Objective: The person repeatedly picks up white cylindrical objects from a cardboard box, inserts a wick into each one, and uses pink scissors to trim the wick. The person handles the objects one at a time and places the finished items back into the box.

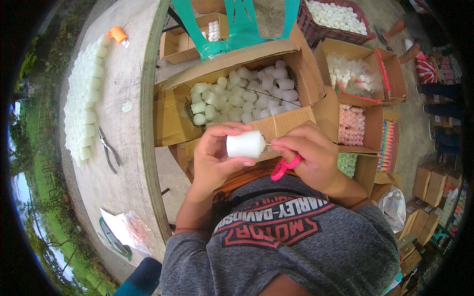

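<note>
A: Taking twelve as the top of the view, where's the piece being worked on?
B: The white cylinder (243, 144) sits near the middle, lying on its side in the air, one end toward nine, the other toward three.
A: How is it held?
B: The left hand (207, 160) has it. Its fingers are curled partway, bent at the piece's twelve o'clock side, with the thumb at six, gripping it firmly between them.
A: And the right hand (313, 155)?
B: That's at three o'clock from the cylinder. Its fingers are closed to a pinch on a thin strand (269, 144) at the cylinder's three o'clock end. A pink looped handle (278, 171) hangs at those fingers, toward four; I can't make out the rest of that tool.
A: What's around them?
B: At twelve, a cardboard box (229, 64) full of loose cylinders (237, 101), with a green chair (239, 29) beyond. At one, a dark red crate (311, 30) of small white pieces. Close to three, a carton of pink pieces (351, 123).
A: Anything at nine?
B: The pale surface (131, 163), with pliers (108, 150) on it. Between nine and ten stand packed cylinders (81, 113); at ten, an orange-handled cutter (117, 34).
</note>
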Demonstrator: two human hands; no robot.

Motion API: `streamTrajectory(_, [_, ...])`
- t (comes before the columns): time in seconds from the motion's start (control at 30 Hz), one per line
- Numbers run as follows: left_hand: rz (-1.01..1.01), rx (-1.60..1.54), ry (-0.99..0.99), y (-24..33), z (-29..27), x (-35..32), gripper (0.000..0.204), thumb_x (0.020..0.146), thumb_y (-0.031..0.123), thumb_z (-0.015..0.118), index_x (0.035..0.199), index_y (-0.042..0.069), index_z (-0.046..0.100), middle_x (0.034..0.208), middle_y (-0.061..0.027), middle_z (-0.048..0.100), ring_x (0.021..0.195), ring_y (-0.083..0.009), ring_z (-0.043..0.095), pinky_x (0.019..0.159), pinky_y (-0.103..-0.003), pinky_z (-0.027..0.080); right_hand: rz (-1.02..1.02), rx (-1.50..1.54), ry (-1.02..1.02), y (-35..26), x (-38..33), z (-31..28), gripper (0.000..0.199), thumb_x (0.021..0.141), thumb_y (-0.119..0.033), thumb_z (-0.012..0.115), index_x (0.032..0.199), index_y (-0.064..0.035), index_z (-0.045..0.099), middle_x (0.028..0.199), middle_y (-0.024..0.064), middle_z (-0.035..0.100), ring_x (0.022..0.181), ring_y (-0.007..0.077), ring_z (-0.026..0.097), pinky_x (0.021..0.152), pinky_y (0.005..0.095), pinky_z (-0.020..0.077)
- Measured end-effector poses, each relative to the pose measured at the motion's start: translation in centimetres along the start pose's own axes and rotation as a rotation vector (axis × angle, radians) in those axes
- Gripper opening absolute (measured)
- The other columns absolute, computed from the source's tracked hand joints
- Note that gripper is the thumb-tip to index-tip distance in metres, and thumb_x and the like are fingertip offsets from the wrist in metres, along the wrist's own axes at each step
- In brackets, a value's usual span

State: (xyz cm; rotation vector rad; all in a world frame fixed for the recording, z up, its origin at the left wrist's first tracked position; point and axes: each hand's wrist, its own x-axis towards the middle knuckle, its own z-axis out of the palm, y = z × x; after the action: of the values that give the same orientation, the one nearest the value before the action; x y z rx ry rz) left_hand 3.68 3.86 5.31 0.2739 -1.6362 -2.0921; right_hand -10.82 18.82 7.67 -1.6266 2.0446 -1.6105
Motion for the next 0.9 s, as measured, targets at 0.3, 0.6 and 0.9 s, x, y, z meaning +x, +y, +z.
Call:
streamTrajectory(0.3, [-0.064, -0.133, 0.013, -0.5, 0.8, -0.3, 0.064, 0.070, 0.000, 0.077, 0.123, 0.005, 0.040, 0.117, -0.0163, 0.054, 0.108, -0.0220, 0.055, 0.089, -0.035, 0.048, 0.222, 0.202, -0.065, 0.1, -1.1, 1.4, 0.035, 0.069, -0.012, 0.078, 0.097, -0.0039, 0.057, 0.079, 0.0084, 0.061, 0.069, 0.0250, 0.061, 0.058, 0.0323, 0.0481])
streamTrajectory(0.6, [-0.355, -0.063, -0.143, 0.2, 0.8, -0.1, 0.065, 0.068, -0.009, 0.042, 0.129, 0.005, 0.025, 0.094, -0.0095, 0.049, 0.085, -0.0177, 0.053, 0.077, -0.030, 0.046, 0.069, 0.089, -0.140, 0.5, 0.9, 1.2, 0.038, 0.069, -0.011, 0.077, 0.105, -0.0074, 0.064, 0.086, 0.0080, 0.061, 0.076, 0.0219, 0.057, 0.065, 0.0303, 0.0467])
streamTrajectory(0.9, [-0.285, 0.127, -0.178, -0.7, 0.2, -0.5, 0.021, 0.092, 0.003, 0.047, 0.112, 0.002, 0.044, 0.090, -0.0069, 0.052, 0.084, -0.0124, 0.054, 0.077, -0.026, 0.044, 0.120, 0.092, -0.022, 0.9, 0.2, 0.8, 0.021, 0.068, -0.005, 0.076, 0.087, -0.0056, 0.068, 0.080, 0.0071, 0.059, 0.072, 0.0215, 0.056, 0.062, 0.0305, 0.0464])
